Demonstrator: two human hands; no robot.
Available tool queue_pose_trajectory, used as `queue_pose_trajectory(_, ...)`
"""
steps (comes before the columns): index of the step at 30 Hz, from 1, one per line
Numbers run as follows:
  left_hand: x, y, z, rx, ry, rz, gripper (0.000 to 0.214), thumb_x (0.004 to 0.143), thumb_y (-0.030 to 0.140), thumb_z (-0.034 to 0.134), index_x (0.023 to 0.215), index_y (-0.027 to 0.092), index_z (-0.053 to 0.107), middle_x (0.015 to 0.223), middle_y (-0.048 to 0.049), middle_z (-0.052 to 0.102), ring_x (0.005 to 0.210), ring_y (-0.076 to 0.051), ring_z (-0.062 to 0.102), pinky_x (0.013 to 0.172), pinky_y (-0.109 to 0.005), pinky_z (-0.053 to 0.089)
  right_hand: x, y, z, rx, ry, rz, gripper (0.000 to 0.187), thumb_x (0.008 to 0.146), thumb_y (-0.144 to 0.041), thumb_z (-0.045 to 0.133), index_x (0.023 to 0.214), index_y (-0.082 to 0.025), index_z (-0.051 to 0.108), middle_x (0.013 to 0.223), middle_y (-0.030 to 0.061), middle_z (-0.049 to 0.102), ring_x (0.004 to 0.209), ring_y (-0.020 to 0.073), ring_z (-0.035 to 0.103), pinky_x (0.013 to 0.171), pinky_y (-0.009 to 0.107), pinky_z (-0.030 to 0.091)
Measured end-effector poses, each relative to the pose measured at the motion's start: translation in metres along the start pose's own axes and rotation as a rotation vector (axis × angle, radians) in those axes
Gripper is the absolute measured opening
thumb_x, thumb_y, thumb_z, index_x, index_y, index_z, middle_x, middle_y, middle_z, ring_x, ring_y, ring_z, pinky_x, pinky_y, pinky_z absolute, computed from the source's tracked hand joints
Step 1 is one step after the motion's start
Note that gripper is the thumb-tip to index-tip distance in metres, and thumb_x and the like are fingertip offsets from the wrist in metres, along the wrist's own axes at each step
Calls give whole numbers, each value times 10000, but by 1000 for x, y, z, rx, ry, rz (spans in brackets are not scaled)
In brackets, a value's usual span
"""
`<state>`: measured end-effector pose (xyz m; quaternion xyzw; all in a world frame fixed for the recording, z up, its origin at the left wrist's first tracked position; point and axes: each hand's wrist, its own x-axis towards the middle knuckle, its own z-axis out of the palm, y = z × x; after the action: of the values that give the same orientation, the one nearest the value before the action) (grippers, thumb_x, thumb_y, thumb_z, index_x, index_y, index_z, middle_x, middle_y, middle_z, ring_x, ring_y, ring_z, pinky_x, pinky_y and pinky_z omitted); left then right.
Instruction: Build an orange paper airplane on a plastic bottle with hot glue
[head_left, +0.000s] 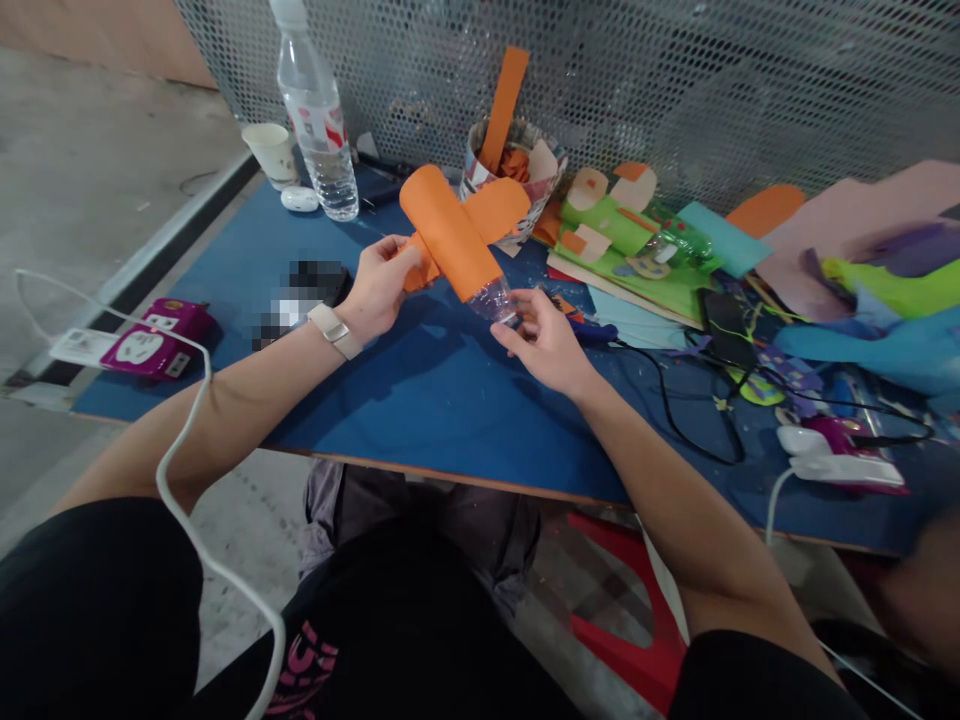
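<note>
A plastic bottle wrapped in orange paper [448,235] is held tilted above the blue table, its clear bare end [491,298] pointing down to the right. Orange paper flaps stick out on both sides, the right one [499,210] wide and rounded. My left hand [381,288] pinches the flap on the left side between thumb and fingers. Around the clear end, the fingers of my right hand [546,338] are curled, thumb below; part of that end is hidden by them.
Behind the wrapped bottle stands a basket [544,190] with orange scraps. A water bottle [319,125], a paper cup [271,155] and a white case [300,199] stand at back left. Coloured paper [817,235], a glue gun [592,332] and a black cable [675,425] lie rightward.
</note>
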<state>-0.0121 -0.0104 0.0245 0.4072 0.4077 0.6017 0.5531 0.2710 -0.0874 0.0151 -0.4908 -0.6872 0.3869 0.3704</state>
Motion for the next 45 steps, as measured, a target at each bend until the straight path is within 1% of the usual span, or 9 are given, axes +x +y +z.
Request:
queue_pose_trajectory(4, -4, -2, 3, 6, -19, 18, 301, 815, 277, 980, 885, 231, 691, 913, -16, 801, 782, -145, 727, 716, -278, 645, -1, -7, 2, 97, -14, 7, 934, 921, -977, 889, 1508, -305, 611, 1188, 111, 816, 839, 282, 776, 804, 541, 753)
queue_pose_trajectory(8, -6, -2, 6, 51, 8, 34, 283, 828, 239, 980, 881, 227, 702, 844, 2, 773, 738, -126, 707, 645, -239, 574, -1, -11, 2, 131, 14, -8, 945, 906, -985, 901, 1492, -292, 638, 1108, 104, 832, 832, 292, 783, 805, 557, 771)
queue_pose_trajectory(13, -9, 0, 9, 66, 15, 36, 212, 838, 132, 921, 880, 210, 729, 837, 2, 781, 730, -110, 703, 625, -212, 543, -1, -9, 2, 140, 46, -9, 952, 876, -987, 926, 1470, -293, 657, 1089, 93, 845, 796, 280, 777, 786, 546, 775)
queue_pose_trajectory(17, -12, 3, 10, 85, -5, 43, 205, 863, 139, 936, 896, 203, 744, 839, 0, 772, 732, -114, 694, 643, -216, 562, -1, -9, 1, 126, 43, -17, 947, 892, -979, 916, 1481, -283, 658, 1093, 95, 849, 784, 274, 780, 788, 539, 778)
queue_pose_trajectory(22, -12, 5, 10, 69, -14, 21, 229, 838, 71, 902, 899, 206, 728, 855, 5, 774, 731, -115, 709, 646, -223, 568, -1, -10, 1, 118, 56, -10, 959, 872, -988, 927, 1482, -297, 664, 1091, 95, 850, 828, 295, 797, 810, 554, 796)
queue_pose_trajectory(30, -12, 6, 10, 24, -25, 14, 248, 774, 88, 858, 924, 225, 716, 910, 12, 791, 786, -123, 743, 666, -228, 580, 0, -12, -1, 102, 72, 0, 1002, 846, -1024, 917, 1512, -317, 668, 1121, 109, 853, 870, 334, 819, 842, 612, 800)
queue_pose_trajectory(35, -12, 5, 12, 16, -17, 5, 259, 746, 92, 843, 919, 236, 715, 906, 12, 799, 790, -132, 752, 677, -236, 592, -1, -12, -1, 85, 74, -5, 980, 877, -993, 912, 1535, -313, 656, 1121, 107, 848, 898, 344, 827, 856, 620, 794)
queue_pose_trajectory(40, -14, 6, 14, 22, 4, 14, 228, 815, 139, 926, 911, 231, 741, 895, 8, 808, 781, -128, 741, 667, -230, 591, -1, -10, 0, 61, 79, -20, 958, 910, -938, 922, 1563, -297, 641, 1121, 115, 834, 836, 332, 805, 846, 643, 770)
queue_pose_trajectory(45, -15, 7, 14, 42, -5, 33, 199, 857, 179, 950, 904, 222, 762, 883, 7, 807, 763, -120, 714, 695, -241, 598, -2, -10, 2, 63, 103, -37, 993, 854, -969, 945, 1517, -295, 642, 1108, 107, 829, 805, 325, 777, 886, 666, 745)
